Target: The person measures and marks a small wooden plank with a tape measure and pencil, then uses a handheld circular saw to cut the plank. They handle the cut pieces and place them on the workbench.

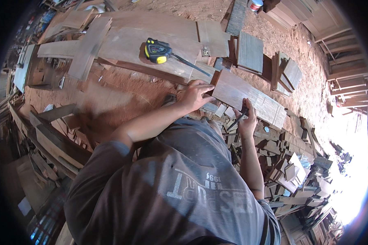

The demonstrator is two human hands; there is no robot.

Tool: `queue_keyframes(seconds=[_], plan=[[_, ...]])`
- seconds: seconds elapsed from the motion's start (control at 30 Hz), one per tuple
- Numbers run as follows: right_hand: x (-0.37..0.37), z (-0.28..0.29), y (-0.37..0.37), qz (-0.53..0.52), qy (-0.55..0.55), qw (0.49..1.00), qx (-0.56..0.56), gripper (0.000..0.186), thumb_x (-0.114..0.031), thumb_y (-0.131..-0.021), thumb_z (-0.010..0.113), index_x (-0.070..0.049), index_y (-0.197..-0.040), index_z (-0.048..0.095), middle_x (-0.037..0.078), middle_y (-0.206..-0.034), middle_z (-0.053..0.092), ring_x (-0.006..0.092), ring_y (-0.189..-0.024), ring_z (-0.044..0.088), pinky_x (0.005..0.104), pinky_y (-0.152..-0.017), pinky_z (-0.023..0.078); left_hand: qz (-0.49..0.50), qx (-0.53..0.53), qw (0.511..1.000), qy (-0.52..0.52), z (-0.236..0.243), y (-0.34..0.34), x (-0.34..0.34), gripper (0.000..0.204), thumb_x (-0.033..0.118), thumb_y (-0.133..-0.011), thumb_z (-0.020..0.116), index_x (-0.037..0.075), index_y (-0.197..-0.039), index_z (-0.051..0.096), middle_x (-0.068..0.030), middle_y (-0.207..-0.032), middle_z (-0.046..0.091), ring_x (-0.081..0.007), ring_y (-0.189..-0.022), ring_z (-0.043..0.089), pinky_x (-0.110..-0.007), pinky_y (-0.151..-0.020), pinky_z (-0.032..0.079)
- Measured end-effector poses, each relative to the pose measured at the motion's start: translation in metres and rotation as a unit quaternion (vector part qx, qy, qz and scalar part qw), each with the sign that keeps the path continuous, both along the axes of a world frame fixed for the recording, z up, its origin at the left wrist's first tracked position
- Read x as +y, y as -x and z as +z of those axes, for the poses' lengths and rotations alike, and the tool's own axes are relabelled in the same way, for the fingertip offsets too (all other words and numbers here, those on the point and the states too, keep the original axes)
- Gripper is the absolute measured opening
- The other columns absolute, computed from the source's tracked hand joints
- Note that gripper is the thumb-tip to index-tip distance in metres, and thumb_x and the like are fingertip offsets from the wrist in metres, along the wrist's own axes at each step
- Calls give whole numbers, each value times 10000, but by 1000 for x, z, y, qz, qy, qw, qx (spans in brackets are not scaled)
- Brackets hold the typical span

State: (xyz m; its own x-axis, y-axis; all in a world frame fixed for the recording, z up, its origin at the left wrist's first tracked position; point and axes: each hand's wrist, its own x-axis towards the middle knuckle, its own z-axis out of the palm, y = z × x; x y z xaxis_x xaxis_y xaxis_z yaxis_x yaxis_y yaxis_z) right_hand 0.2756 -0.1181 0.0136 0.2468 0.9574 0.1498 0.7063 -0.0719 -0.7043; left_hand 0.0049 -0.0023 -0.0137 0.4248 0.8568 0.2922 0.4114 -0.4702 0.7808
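My left hand point(196, 96) grips the near-left end of a flat brown wooden board point(243, 93), with fingers and thumb at its end edge. Thin dark lines run across the board's right part. At the board's near long edge, my right hand point(248, 119) is closed around a dark, slim, pen-like tool point(237, 121); its exact kind is hard to make out. A black and yellow tape measure point(157, 51) lies on a wide plank point(126, 45) beyond my left hand. Its blade is pulled out toward the board's left end.
Stacked grey-brown boards point(250, 51) lie beyond the work board. Several wood offcuts point(288, 173) are heaped at the right, near my right forearm. Long timber pieces point(57, 143) stand at the left. A small tin point(255, 5) sits at the far side on reddish ground.
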Motion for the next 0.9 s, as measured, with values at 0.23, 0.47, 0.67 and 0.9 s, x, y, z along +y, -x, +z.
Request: queue_keyframes(seconds=[0.23, 0.47, 0.67, 0.9], plan=[[3, 1, 2, -165, -73, 931, 317, 213, -80, -1094, 619, -1, -1290, 638, 164, -1269, 763, 203, -1141, 722, 357, -983, 598, -16, 13, 1000, -6, 6, 2, 1, 509, 231, -835, 916, 13, -1277, 788, -146, -1280, 790, -306, -1240, 692, -428, -1099, 543], [5, 11, 33, -164, -52, 973, 155, 244, -86, -1074, 673, 0, -1303, 679, 137, -1114, 799, 161, -919, 761, 327, -893, 589, -48, 23, 998, -25, 18, 8, -4, 412, 101, -934, 739, 21, -1337, 757, -156, -1356, 739, -349, -1307, 645, -457, -1152, 498], [6, 0, 30, -201, -66, 934, 289, 271, -114, -1099, 675, 52, -1311, 646, 147, -1256, 748, 178, -1123, 711, 337, -1022, 558, -95, -69, 991, 70, 74, -14, -18, 413, 70, -986, 668, 99, -1387, 764, -156, -1420, 695, -353, -1345, 620, -454, -1189, 470], [-7, 32, 25, -147, -63, 873, 461, 327, -216, -1113, 640, 5, -1354, 651, 78, -1215, 693, 150, -1157, 661, 323, -1014, 538, -237, -119, 962, 66, 101, -60, -18, 492, 97, -1049, 636, 142, -1539, 653, -251, -1612, 535, -419, -1535, 469, -490, -1258, 401]])
